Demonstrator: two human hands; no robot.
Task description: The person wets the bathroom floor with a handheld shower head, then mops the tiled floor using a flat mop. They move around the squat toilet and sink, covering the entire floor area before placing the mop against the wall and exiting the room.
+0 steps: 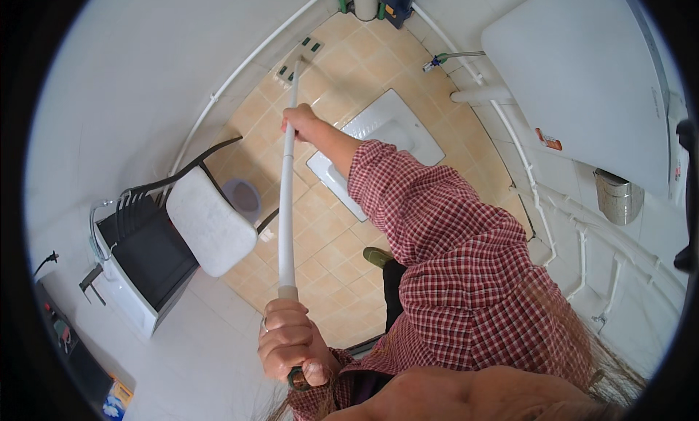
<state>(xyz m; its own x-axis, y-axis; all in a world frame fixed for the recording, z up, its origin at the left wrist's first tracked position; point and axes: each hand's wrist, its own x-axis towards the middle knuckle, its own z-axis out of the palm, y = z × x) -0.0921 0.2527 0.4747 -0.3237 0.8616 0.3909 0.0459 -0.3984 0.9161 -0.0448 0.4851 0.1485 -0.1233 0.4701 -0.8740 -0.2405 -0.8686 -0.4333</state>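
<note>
At far left, the flat head (303, 56) should lie level; left hand (288, 339) and right hand (299, 120) curl fingers round the pole (285, 217).

Pole (286, 210) partly hidden in left hand (293, 339); squat toilet (421, 138) partly behind right forearm (333, 144)

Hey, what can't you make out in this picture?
In the head view:
Squat toilet, part: behind the right forearm and sleeve.
Pole, gripped sections: covered by the left hand and right hand.
Round tub, part: behind the chair.
Large white box, part: cut off by the upper edge.
</note>
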